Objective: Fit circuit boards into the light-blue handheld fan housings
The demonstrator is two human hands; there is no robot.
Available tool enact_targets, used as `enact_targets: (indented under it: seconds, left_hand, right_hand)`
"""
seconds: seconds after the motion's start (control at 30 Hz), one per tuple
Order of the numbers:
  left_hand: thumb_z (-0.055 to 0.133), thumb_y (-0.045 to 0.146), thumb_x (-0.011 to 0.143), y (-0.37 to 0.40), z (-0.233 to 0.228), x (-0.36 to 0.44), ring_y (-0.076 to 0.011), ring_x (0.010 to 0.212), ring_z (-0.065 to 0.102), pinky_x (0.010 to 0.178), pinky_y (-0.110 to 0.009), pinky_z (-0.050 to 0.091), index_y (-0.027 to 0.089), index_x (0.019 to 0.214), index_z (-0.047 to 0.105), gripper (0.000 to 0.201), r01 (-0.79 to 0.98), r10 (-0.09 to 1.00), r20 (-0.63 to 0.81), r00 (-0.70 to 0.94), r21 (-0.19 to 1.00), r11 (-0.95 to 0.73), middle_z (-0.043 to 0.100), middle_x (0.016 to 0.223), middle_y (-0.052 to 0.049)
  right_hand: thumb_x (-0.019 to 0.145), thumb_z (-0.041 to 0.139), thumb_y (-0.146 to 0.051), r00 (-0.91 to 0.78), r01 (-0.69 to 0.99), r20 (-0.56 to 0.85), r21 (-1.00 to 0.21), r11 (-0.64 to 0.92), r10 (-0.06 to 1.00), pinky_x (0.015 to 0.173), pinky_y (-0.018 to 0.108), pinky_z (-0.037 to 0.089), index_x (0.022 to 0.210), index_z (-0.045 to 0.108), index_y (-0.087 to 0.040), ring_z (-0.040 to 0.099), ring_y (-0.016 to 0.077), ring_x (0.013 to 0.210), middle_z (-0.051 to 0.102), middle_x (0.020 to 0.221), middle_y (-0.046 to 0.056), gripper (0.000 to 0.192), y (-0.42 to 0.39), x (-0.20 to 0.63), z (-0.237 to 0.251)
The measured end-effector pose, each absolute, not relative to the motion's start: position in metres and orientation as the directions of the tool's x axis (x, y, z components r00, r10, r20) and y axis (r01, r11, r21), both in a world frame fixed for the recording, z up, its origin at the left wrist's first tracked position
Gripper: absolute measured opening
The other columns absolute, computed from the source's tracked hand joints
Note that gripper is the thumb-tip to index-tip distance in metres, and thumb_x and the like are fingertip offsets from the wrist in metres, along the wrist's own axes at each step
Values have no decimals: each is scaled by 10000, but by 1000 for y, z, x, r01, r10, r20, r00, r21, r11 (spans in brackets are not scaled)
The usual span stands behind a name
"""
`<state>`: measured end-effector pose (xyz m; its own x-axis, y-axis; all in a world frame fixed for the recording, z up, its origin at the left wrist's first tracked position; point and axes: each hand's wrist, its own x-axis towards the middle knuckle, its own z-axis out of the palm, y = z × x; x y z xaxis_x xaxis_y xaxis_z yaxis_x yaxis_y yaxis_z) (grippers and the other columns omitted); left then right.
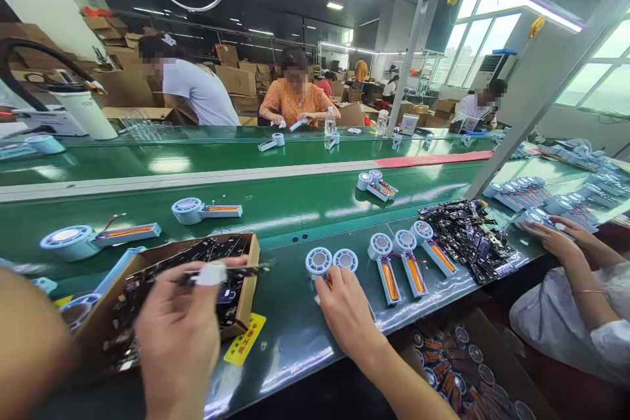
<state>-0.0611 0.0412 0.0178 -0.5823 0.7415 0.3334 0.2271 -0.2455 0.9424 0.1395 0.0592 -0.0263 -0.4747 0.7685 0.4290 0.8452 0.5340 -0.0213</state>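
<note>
My left hand (180,328) is raised over the front of a cardboard box (253,256) full of dark circuit boards. Its thumb and fingers pinch a thin dark circuit board (253,270), seen nearly edge-on and slightly blurred. A white cover (211,273) sits on a fingertip there. On the bench, my right hand (347,315) has its fingers closed over the handle of a light-blue handheld fan (345,260); the hand hides most of that handle. Touching it on the left is another round blue fan head (319,261).
Several open-backed fans (406,241) with orange cells stand right of my hand, beside a circuit-board pile (472,236). A co-worker's hands (556,236) handle fans at the right. Beyond runs a green conveyor (295,210) carrying fans. A yellow card (245,340) lies in front.
</note>
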Motion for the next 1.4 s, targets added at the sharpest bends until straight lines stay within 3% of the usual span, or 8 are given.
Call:
enact_targets:
  seconds: [0.13,0.27,0.37,0.6,0.73,0.87,1.0,1.4]
  left_hand:
    - [676,558,832,23,-8,-30,-153,672,697,673,-283,577,228,1050,569,410,-112,925,49,-376,989,-97,632,706,54]
    - [628,499,842,0,-40,-9,-77,404,398,412,-180,356,239,1239,468,500,-251,942,-244,-229,950,185,405,542,135]
    - [575,428,830,-10,-56,-5,-68,437,392,417,-174,337,228,1106,487,352,-332,926,-310,-214,915,229,479,627,100]
    - [564,501,885,-22,-67,-24,-157,665,603,633,-281,532,240,1342,585,527,49,969,-241,-60,969,244,684,864,-23]
    - [547,623,851,-21,-83,-27,-205,815,660,692,-301,558,252,1354,613,628,71,956,-233,-177,966,248,718,1062,-74]
    - [484,800,752,-15,-89,-29,-170,510,536,459,-286,462,160,1024,734,738,-92,894,-432,-122,901,423,648,667,-43]
    - [545,700,835,-17,-70,-28,-162,624,555,593,-262,479,200,805,656,512,-10,944,-294,-150,955,295,599,656,-2]
    - [695,555,757,-4,-65,-6,-124,586,511,547,-230,427,169,978,637,449,-120,957,-273,-98,958,261,579,674,32]
  right_hand:
    - [877,569,23,-510,836,393,14,549,765,684,354,504,861,615,-182,580,241,796,625,884,85,212,70,137,-32]
    - [922,526,-22,-434,737,487,-293,610,758,760,326,509,969,620,-181,613,213,874,672,1005,73,191,61,152,-32]
    - [954,473,-66,-365,609,526,-489,624,768,783,304,505,1003,630,-190,628,195,897,695,1001,70,206,52,159,-32]
    - [895,620,-240,-214,302,124,-935,186,969,560,210,463,875,686,-199,570,121,599,652,698,-16,80,40,151,-35]
    - [910,579,-233,-211,284,117,-943,175,970,620,219,478,946,697,-194,617,131,683,699,798,9,129,32,147,-31]
    - [912,558,-175,-239,393,200,-875,283,950,656,241,466,975,696,-200,592,136,703,705,859,22,154,24,148,-29]
    - [888,583,-125,-264,388,285,-843,372,922,685,248,464,935,677,-208,576,142,740,708,895,18,134,23,148,-35]
    - [930,591,-191,-254,206,170,-952,225,952,710,248,490,926,695,-211,645,144,777,739,907,20,106,26,149,-38]
